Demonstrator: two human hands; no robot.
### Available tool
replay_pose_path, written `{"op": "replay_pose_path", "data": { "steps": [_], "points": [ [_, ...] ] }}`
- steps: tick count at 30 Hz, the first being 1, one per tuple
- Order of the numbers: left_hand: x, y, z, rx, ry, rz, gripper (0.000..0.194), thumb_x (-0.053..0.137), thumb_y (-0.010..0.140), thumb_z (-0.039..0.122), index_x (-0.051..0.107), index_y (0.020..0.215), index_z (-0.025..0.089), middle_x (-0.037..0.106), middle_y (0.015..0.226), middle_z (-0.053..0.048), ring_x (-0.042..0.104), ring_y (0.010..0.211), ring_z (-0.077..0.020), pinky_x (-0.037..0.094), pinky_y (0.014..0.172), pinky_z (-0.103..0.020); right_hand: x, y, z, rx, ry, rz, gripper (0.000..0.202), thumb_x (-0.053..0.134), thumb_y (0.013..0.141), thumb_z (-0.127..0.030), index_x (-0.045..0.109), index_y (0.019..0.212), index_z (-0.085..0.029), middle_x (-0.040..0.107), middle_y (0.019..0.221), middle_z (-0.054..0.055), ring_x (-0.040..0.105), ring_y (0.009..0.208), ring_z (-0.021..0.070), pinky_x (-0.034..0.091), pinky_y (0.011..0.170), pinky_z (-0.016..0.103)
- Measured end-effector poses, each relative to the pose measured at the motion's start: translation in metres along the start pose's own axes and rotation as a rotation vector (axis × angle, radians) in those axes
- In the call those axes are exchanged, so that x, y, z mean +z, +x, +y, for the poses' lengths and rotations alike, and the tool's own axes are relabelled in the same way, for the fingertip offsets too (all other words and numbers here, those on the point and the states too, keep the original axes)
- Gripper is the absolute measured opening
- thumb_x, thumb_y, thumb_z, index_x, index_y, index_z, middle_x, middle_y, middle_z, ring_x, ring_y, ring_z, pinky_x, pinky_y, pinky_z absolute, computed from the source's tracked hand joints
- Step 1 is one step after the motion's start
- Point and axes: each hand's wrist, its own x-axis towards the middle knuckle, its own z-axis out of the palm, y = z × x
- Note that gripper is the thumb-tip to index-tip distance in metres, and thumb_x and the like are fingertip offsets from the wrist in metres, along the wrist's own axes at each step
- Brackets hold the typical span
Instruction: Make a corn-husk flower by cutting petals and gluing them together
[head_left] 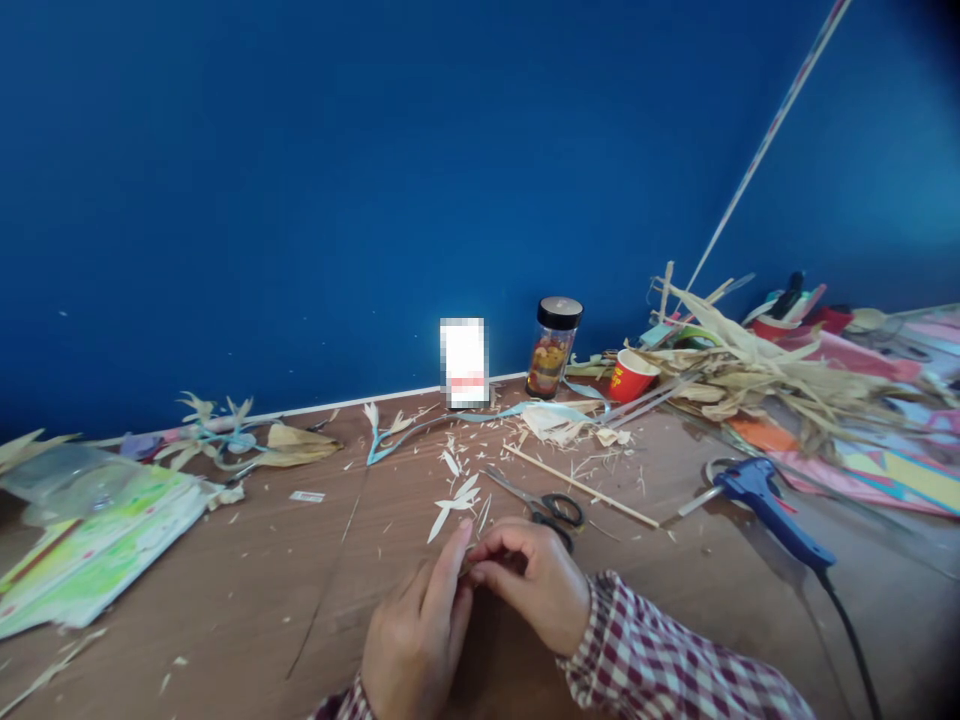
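My left hand [416, 625] and my right hand [529, 580] meet low in the middle of the view, their fingertips closed together on something small and pale that is mostly hidden. Just beyond the fingers lie white pointed husk pieces [455, 505]. Black-handled scissors [556, 510] rest behind my right hand, partly covered by it. A thin wooden stick [585, 487] lies slanting past the scissors. Farther back, a blue ribbon-like stem with white tips [381, 445] is on the brown table [262, 560].
A blue glue gun [780, 515] with a black cord lies at right. Behind are a dark-lidded jar [553, 350], a red paper cup [634, 375] and heaped dry husks [787, 385]. A green-stained sheet [112, 545] is at left. Shavings are scattered about.
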Motion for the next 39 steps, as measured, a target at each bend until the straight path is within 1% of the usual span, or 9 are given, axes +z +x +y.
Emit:
{"op": "replay_pose_path", "data": {
  "steps": [3, 9, 13, 17, 22, 25, 28, 33, 39],
  "points": [
    [0.000, 0.001, 0.003, -0.086, -0.088, -0.026, 0.049, 0.051, 0.077, 0.021, 0.042, 0.124, 0.022, 0.066, 0.101, -0.008, 0.065, 0.077, -0.0172, 0.052, 0.067, -0.025, -0.002, 0.001, -0.001, -0.013, -0.021, 0.000, 0.004, 0.060, 0.073, -0.020, 0.063, 0.072, -0.017, 0.059, 0.070, 0.000, 0.053, 0.066, 0.0112, 0.038, 0.058, 0.020],
    [-0.004, 0.012, 0.010, -0.472, -0.562, -0.165, 0.028, 0.046, 0.080, 0.027, 0.057, 0.105, 0.019, 0.068, 0.092, -0.006, 0.064, 0.076, -0.0163, 0.052, 0.066, -0.025, -0.004, 0.002, -0.002, -0.005, -0.033, 0.026, 0.006, 0.057, 0.076, -0.018, 0.063, 0.075, -0.018, 0.059, 0.072, -0.001, 0.053, 0.068, 0.0110, 0.039, 0.062, 0.021],
    [-0.004, 0.014, 0.009, -0.591, -0.676, -0.221, 0.025, 0.048, 0.079, 0.032, 0.063, 0.093, 0.017, 0.068, 0.075, -0.004, 0.062, 0.065, -0.0163, 0.050, 0.058, -0.025, -0.003, 0.000, -0.001, -0.001, -0.022, 0.012, 0.008, 0.056, 0.076, -0.019, 0.064, 0.078, -0.019, 0.060, 0.075, 0.000, 0.054, 0.071, 0.0119, 0.040, 0.064, 0.021],
    [-0.004, 0.014, 0.008, -0.678, -0.772, -0.217, 0.027, 0.047, 0.079, 0.035, 0.062, 0.090, 0.016, 0.065, 0.066, -0.002, 0.060, 0.059, -0.0149, 0.048, 0.054, -0.024, 0.000, 0.000, 0.004, 0.091, 0.066, -0.008, 0.014, 0.055, 0.075, -0.021, 0.063, 0.086, -0.019, 0.063, 0.078, 0.001, 0.056, 0.068, 0.0123, 0.042, 0.061, 0.022],
    [-0.004, 0.015, 0.010, -0.698, -0.796, -0.210, 0.025, 0.049, 0.078, 0.035, 0.061, 0.089, 0.016, 0.065, 0.067, -0.001, 0.060, 0.058, -0.0142, 0.048, 0.054, -0.023, 0.003, 0.001, 0.006, 0.152, 0.245, -0.062, 0.010, 0.055, 0.074, -0.021, 0.061, 0.080, -0.016, 0.064, 0.070, 0.002, 0.057, 0.064, 0.0118, 0.042, 0.057, 0.020],
    [-0.004, 0.014, 0.012, -0.694, -0.806, -0.209, 0.024, 0.049, 0.078, 0.035, 0.061, 0.088, 0.016, 0.066, 0.070, -0.003, 0.061, 0.059, -0.0146, 0.049, 0.055, -0.024, 0.002, 0.002, 0.006, 0.165, 0.301, -0.061, 0.009, 0.056, 0.073, -0.022, 0.060, 0.077, -0.015, 0.064, 0.067, 0.001, 0.056, 0.061, 0.0113, 0.042, 0.054, 0.020],
    [-0.003, 0.013, 0.011, -0.693, -0.807, -0.213, 0.025, 0.048, 0.078, 0.035, 0.061, 0.089, 0.016, 0.067, 0.071, -0.003, 0.061, 0.060, -0.0151, 0.050, 0.056, -0.025, 0.003, 0.003, 0.006, 0.169, 0.340, -0.070, 0.009, 0.056, 0.074, -0.023, 0.059, 0.076, -0.015, 0.064, 0.068, 0.002, 0.058, 0.063, 0.0119, 0.043, 0.056, 0.020],
    [-0.002, 0.011, 0.011, -0.677, -0.798, -0.205, 0.025, 0.049, 0.078, 0.034, 0.063, 0.089, 0.017, 0.067, 0.071, -0.003, 0.061, 0.059, -0.0145, 0.050, 0.054, -0.024, 0.004, 0.002, 0.008, 0.173, 0.313, -0.059, 0.010, 0.055, 0.074, -0.023, 0.059, 0.077, -0.015, 0.063, 0.068, 0.001, 0.056, 0.062, 0.0112, 0.042, 0.056, 0.020],
    [-0.006, 0.013, 0.013, -0.599, -0.700, -0.163, 0.020, 0.051, 0.076, 0.030, 0.065, 0.083, 0.017, 0.063, 0.056, 0.001, 0.058, 0.050, -0.0130, 0.047, 0.049, -0.021, 0.004, 0.002, 0.007, 0.167, 0.257, -0.033, 0.009, 0.054, 0.073, -0.023, 0.058, 0.074, -0.015, 0.059, 0.065, 0.000, 0.051, 0.058, 0.0095, 0.038, 0.052, 0.019]
  ]
}}
